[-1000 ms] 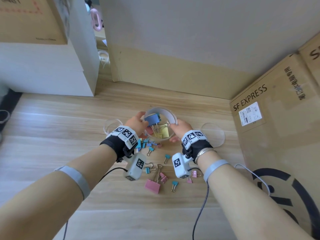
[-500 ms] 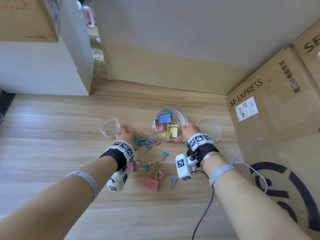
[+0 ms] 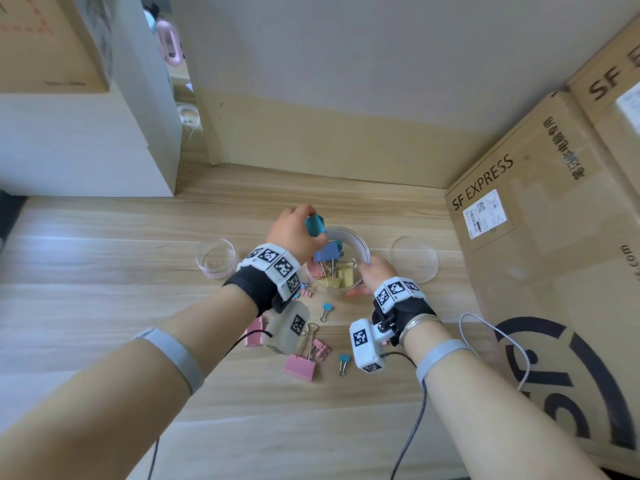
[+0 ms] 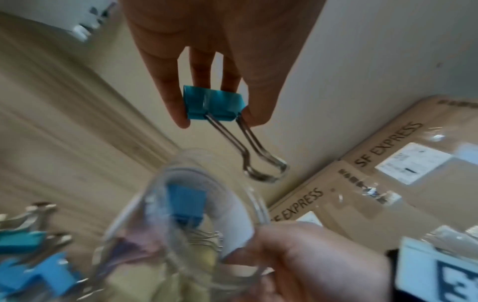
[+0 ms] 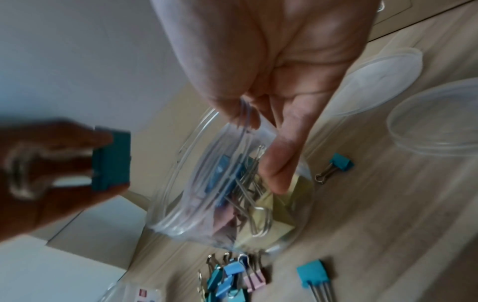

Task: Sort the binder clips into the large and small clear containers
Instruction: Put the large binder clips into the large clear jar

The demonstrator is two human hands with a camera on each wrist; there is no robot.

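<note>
My left hand (image 3: 294, 232) pinches a large teal binder clip (image 3: 315, 225) (image 4: 213, 105) (image 5: 111, 161) by its body, just above the far left rim of the large clear container (image 3: 360, 251). The clip's wire handles (image 4: 258, 155) hang down toward the opening. My right hand (image 3: 375, 273) grips the container's right rim (image 5: 243, 116) and tilts it; blue, yellow and pink large clips lie inside. The small clear container (image 3: 216, 258) stands to the left. Loose clips lie on the wooden table, among them a pink large clip (image 3: 300, 367) and small teal clips (image 3: 326, 308).
A clear round lid (image 3: 414, 259) lies right of the large container. A cardboard SF EXPRESS box (image 3: 540, 237) walls off the right side. A white cabinet (image 3: 86, 143) stands at the back left. Sensor cables trail from both wrists over the near table.
My left hand went down to the clip pile beside the small container, took the teal clip and rose with it over the large container. The right hand kept its hold on the container.
</note>
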